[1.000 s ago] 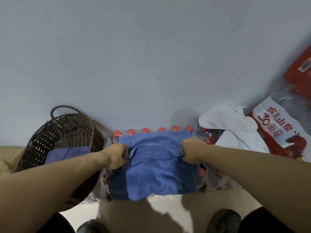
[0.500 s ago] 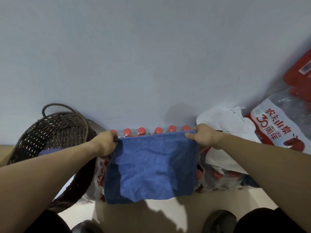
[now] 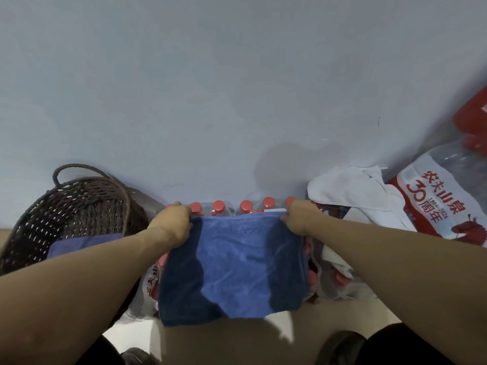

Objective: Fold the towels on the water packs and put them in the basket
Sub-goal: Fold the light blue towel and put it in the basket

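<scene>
A blue towel (image 3: 237, 267) lies spread over a water pack (image 3: 218, 208) of red-capped bottles against the wall. My left hand (image 3: 172, 223) pinches its far left corner and my right hand (image 3: 300, 216) pinches its far right corner, both at the far edge near the caps. The towel's near edge hangs over the front of the pack. A dark woven basket (image 3: 66, 206) stands to the left, with a folded blue towel (image 3: 81, 245) inside. A crumpled white towel (image 3: 353, 196) rests on the pack to the right.
A pale wall rises right behind the packs. A large labelled water pack (image 3: 448, 204) leans at the right, with red packaging (image 3: 471, 117) above it. Beige floor and my dark shoes (image 3: 340, 347) lie below.
Both hands carried the towel's near edge up and away to the far edge by the bottle caps, folding it over. The towel now lies flatter on the pack.
</scene>
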`<control>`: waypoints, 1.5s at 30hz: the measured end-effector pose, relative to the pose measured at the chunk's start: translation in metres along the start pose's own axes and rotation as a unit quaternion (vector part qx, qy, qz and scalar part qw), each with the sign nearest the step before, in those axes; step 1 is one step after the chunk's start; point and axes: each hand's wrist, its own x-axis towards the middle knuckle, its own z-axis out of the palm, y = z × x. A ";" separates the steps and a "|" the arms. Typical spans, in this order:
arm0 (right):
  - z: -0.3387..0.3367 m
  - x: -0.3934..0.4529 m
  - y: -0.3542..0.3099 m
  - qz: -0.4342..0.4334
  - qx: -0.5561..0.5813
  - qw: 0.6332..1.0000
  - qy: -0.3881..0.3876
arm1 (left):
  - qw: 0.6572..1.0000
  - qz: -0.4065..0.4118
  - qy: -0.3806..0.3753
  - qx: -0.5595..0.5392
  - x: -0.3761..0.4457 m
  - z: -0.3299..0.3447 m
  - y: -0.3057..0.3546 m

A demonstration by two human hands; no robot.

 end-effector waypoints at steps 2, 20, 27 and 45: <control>0.002 0.002 0.001 -0.006 -0.010 1.000 0.005 | 1.000 -0.018 0.005 -0.004 0.000 -0.001 -0.002; -0.038 -0.016 -0.007 -0.064 0.074 0.992 -0.076 | 0.995 0.012 -0.038 -0.093 -0.010 -0.041 -0.010; -0.067 -0.032 0.014 -0.070 0.172 0.979 -0.086 | 0.979 0.018 -0.026 -0.203 -0.013 -0.059 -0.018; -0.083 -0.046 0.040 -0.076 0.278 0.950 -0.122 | 0.967 0.015 -0.059 -0.249 -0.021 -0.068 -0.031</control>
